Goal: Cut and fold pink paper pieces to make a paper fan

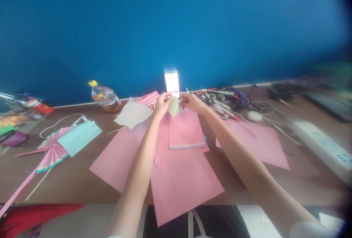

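My remote left hand (164,102) pinches pale green paper (174,108); I cannot tell whether my right hand (191,102), at three o'clock, grips it. At six, a pink sheet (187,186).

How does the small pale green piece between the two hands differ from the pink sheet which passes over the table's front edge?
Colour: the green piece is pale green, the pink sheet pink.
Size: the green piece looks much smaller than the pink sheet.
Pose: the left hand holds the green piece up; the pink sheet lies on the table, one corner past the edge.
Neither shows any clear print.
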Demonstrator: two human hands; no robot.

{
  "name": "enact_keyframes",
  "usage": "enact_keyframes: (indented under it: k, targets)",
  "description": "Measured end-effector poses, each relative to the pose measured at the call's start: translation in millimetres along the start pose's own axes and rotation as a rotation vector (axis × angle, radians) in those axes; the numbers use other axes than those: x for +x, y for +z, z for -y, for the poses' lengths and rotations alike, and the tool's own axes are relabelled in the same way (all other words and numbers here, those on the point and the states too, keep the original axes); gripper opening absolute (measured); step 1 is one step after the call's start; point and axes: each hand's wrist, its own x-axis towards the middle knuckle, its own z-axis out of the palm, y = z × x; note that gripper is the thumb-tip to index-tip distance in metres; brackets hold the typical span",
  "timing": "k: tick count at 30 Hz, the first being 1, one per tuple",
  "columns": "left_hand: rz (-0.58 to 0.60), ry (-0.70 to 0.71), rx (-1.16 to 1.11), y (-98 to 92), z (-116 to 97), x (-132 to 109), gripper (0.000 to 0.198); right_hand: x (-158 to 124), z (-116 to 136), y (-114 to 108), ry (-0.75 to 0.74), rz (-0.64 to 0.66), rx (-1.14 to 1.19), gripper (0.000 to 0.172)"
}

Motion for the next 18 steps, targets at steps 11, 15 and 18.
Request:
enact_keyframes:
  k: [11,15,18]
  targets:
    - [-0.072,-0.072,-0.078,15.8,40,0,0.030,-3,-2,0,0.057,0.093,0.015,0.031]
    - [-0.147,-0.013,-0.074,21.2,39,-4,0.028,1,-10,3,0.005,0.042,-0.009,0.018]
    - [-0.270,0.039,-0.061,21.9,32,-7,0.031,5,-15,4,-0.087,-0.128,-0.078,0.011]
